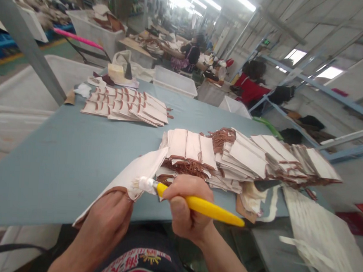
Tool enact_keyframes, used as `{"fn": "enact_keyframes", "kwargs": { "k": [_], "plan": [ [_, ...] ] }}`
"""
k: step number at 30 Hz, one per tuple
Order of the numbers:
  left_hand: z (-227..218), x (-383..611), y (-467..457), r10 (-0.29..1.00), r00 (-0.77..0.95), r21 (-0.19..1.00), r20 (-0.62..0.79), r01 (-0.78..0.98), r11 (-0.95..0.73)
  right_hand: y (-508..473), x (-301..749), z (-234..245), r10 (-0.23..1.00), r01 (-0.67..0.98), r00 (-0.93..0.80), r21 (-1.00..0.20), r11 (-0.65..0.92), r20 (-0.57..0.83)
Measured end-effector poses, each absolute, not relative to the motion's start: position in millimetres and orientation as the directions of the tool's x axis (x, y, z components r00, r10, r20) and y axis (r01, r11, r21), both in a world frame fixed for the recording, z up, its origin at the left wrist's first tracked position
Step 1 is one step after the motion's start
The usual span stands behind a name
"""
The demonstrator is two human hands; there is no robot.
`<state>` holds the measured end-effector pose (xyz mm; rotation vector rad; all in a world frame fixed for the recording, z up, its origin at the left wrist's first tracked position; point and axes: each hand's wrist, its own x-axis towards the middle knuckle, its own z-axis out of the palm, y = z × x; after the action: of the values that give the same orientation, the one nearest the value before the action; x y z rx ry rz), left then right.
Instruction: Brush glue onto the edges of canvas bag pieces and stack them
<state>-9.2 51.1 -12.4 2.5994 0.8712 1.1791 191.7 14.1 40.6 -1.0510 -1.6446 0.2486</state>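
In the head view my left hand (109, 214) grips the near edge of a pale panel with a brown underside (129, 171), holding it tilted up off the table. My right hand (192, 205) is closed round the yellow handle of a paintbrush (216, 211). The white-coated bristles touch, or sit just over, the panel's right part, near its brown edge. Just beyond my hands lies a stack of pale panels with brown edges (188, 147). The fingertips of my left hand are partly hidden under the panel.
Further panel stacks (248, 155) run along the table's right side. Overlapping panels (124, 105) lie in rows at the far left of the blue-grey table (49, 160). A metal post (29, 38) rises at the left edge. White bins (176, 81) and a seated person (191, 54) are beyond.
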Motion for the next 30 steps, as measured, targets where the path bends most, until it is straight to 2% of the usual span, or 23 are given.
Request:
{"fn": "enact_keyframes", "kwargs": {
  "k": [3,6,11,13,18,23,27,30],
  "plan": [
    [-17,-15,53,0.549,0.55,0.317,0.63,0.463,-0.828,14,188,50,0.568,0.489,-0.189,-0.425,0.762,0.801],
    [-19,-17,53,0.543,0.565,0.314,0.622,0.455,-0.833,9,188,50,0.565,0.505,-0.349,-0.358,0.786,0.748],
    [-17,-13,51,0.552,0.545,0.31,0.631,0.475,-0.824,7,196,44,0.542,0.451,-0.246,-0.4,0.798,0.803],
    [-15,-11,51,0.538,0.541,0.287,0.647,0.482,-0.828,10,197,45,0.57,0.494,-0.19,-0.424,0.759,0.8],
    [-16,-8,51,0.511,0.552,0.258,0.659,0.472,-0.843,12,194,54,0.678,0.534,-0.083,-0.542,0.649,0.73],
    [-22,-14,51,0.521,0.591,0.256,0.615,0.476,-0.842,12,189,61,0.822,0.428,-0.008,-0.741,0.518,0.57],
    [-27,-17,52,0.524,0.611,0.236,0.594,0.49,-0.839,20,190,54,0.836,0.411,0.006,-0.763,0.499,0.549],
    [-30,-17,53,0.525,0.565,0.234,0.636,0.507,-0.829,35,197,44,0.852,0.426,0.118,-0.801,0.421,0.511]
  ]
}}
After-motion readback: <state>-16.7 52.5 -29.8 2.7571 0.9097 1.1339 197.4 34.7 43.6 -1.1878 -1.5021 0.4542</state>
